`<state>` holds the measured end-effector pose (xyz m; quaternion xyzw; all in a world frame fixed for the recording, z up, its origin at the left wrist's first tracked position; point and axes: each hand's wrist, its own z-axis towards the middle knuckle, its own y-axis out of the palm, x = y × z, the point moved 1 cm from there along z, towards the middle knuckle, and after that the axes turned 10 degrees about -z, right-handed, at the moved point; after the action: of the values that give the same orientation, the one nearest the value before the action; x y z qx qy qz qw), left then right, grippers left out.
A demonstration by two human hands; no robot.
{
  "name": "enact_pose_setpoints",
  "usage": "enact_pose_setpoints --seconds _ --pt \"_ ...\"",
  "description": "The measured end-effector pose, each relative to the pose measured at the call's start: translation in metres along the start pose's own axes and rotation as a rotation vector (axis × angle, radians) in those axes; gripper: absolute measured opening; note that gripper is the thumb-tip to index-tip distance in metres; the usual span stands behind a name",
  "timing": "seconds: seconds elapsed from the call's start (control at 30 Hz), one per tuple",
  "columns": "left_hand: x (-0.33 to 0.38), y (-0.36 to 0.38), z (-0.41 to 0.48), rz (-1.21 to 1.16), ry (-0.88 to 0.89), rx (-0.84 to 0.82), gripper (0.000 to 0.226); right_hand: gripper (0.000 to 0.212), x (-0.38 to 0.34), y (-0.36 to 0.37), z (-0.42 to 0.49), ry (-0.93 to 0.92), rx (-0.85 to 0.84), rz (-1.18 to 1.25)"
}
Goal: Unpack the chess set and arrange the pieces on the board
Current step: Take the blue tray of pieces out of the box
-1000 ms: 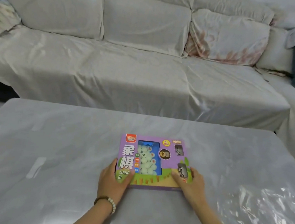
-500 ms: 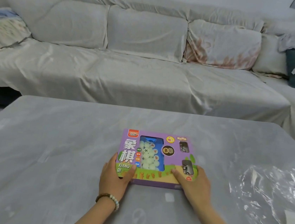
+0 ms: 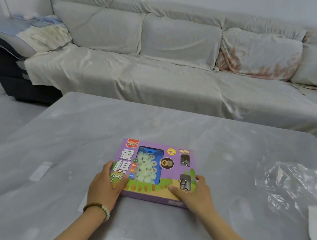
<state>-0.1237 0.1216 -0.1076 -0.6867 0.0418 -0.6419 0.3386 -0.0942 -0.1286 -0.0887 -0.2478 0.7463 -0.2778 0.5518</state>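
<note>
The box lies flat on the table and is not opened yet. It looks like thin card, so it is probably light and stiff, but it may bend if squeezed hard. The round pieces behind its clear window look loose and could spill if it tips. The side edges seem best to hold. The left hand grips the box's near left corner, thumb on top. The right hand grips the near right corner the same way.
</note>
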Motion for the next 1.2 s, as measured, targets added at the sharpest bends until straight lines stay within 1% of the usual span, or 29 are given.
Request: enact_pose_setpoints --seconds 0.1,0.17,0.2,0.23,0.27,0.33,0.4,0.47,0.53,0.6,0.73,0.8,0.87,0.93,1.03,1.13,1.2 --pt "0.004 -0.017 0.007 0.099 -0.067 -0.097 0.073 0.093 -0.010 -0.007 0.000 0.091 -0.190 -0.001" --pt "0.012 -0.022 0.011 0.278 -0.106 -0.114 0.079 0.090 -0.013 -0.009 0.002 0.154 -0.294 -0.034" --pt "0.017 -0.019 0.012 0.398 -0.076 -0.097 0.085 0.083 -0.013 -0.008 0.004 0.164 -0.331 -0.042" --pt "0.021 -0.014 0.012 0.507 -0.008 -0.091 0.091 0.072 -0.016 -0.008 0.004 0.172 -0.354 -0.039" --pt "0.026 -0.005 0.010 0.565 0.074 -0.111 0.093 0.062 -0.018 -0.008 0.003 0.173 -0.363 -0.028" --pt "0.037 0.014 0.003 0.547 0.203 -0.228 0.080 0.049 -0.020 -0.006 0.002 0.183 -0.362 0.014" --pt "0.045 0.028 -0.004 0.558 0.250 -0.319 0.069 0.048 -0.020 -0.005 0.001 0.200 -0.347 0.035" --pt "0.046 0.034 -0.007 0.602 0.253 -0.324 0.064 0.047 -0.018 -0.007 0.001 0.213 -0.337 0.056" --pt "0.043 0.037 -0.009 0.620 0.237 -0.324 0.060 0.036 -0.012 -0.011 0.002 0.226 -0.343 0.096" --pt "0.040 0.037 -0.010 0.634 0.236 -0.326 0.059 0.031 -0.005 -0.013 0.002 0.242 -0.363 0.134" --pt "0.040 0.038 -0.008 0.628 0.227 -0.305 0.060 0.037 0.001 -0.013 0.003 0.305 -0.430 0.308" --pt "0.039 0.038 -0.007 0.609 0.222 -0.290 0.065 0.036 0.002 -0.015 0.002 0.324 -0.481 0.435" --pt "0.038 0.039 -0.008 0.607 0.228 -0.270 0.077 0.037 0.004 -0.017 0.002 0.322 -0.508 0.546" --pt "0.038 0.041 -0.008 0.610 0.227 -0.267 0.081 0.036 0.006 -0.019 0.000 0.312 -0.517 0.581" --pt "0.038 0.041 -0.008 0.600 0.223 -0.269 0.095 0.034 0.015 -0.029 -0.002 0.264 -0.487 0.486" --pt "0.036 0.042 -0.007 0.594 0.218 -0.252 0.112 0.034 0.032 -0.052 -0.001 0.208 -0.377 0.334" --pt "0.035 0.045 -0.006 0.603 0.224 -0.239 0.113 0.038 0.047 -0.071 -0.002 0.157 -0.294 0.223"
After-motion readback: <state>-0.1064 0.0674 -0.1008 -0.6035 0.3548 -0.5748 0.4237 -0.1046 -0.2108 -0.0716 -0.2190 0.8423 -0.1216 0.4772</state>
